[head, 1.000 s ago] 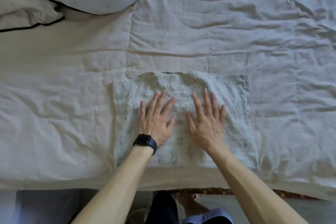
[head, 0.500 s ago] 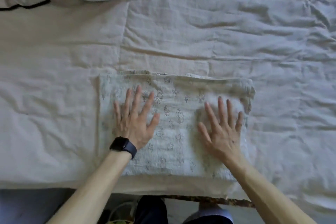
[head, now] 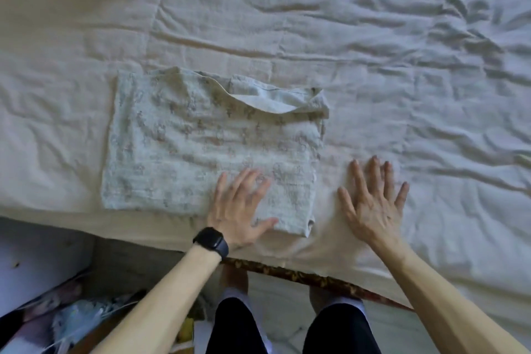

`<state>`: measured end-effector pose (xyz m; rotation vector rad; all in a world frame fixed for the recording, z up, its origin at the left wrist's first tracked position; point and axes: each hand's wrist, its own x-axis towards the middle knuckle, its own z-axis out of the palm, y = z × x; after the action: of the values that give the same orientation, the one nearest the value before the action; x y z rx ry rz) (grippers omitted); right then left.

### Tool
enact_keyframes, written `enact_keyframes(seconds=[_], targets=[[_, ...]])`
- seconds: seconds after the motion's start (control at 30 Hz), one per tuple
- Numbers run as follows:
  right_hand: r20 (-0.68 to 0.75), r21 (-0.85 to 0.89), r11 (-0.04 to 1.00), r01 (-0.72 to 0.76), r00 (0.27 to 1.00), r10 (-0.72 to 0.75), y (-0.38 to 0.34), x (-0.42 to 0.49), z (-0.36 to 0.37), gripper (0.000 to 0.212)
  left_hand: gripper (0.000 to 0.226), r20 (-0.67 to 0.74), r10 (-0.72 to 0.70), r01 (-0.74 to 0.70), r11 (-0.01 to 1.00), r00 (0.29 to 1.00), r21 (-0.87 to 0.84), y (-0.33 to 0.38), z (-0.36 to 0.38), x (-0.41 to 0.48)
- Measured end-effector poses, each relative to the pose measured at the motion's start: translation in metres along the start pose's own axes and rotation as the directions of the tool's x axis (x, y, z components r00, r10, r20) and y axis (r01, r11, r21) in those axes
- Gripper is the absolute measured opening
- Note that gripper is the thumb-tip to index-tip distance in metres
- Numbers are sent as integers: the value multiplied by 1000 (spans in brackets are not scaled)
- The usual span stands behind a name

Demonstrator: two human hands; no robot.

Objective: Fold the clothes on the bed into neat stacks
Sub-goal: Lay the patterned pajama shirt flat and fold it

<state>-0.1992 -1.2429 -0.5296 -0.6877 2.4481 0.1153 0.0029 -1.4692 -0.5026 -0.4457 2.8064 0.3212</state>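
Head view: the left hand [head: 240, 207] lies flat, fingers spread, pressing the near corner of the folded printed cloth [head: 201, 152] and gripping nothing. The right hand [head: 373, 204] rests open on the bedsheet [head: 416, 72], just beside the cloth. Beyond the left fingertips a flap curls over — best smoothed flat before stacking.

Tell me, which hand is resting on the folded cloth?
The left hand, with the black watch, lies flat on the folded cloth; the right hand is spread over the bare bedsheet beside it.
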Motion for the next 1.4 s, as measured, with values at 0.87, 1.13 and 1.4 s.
enact_keyframes(seconds=[0.87, 1.13, 1.4], targets=[[-94, -5, 914, 405, 910, -404, -85, 161, -81, 59, 49, -217, -202, 156, 965, 955, -212, 97, 7, 2], [126, 799, 589, -122, 991, 34, -40, 38, -77, 55, 23, -166, -778, 449, 507, 606, -736, 97, -50, -13], [417, 865, 383, -322, 887, -196, -106, 70, -124, 75, 34, -155, -576, 396, 709, 803, -583, 93, -97, -17]])
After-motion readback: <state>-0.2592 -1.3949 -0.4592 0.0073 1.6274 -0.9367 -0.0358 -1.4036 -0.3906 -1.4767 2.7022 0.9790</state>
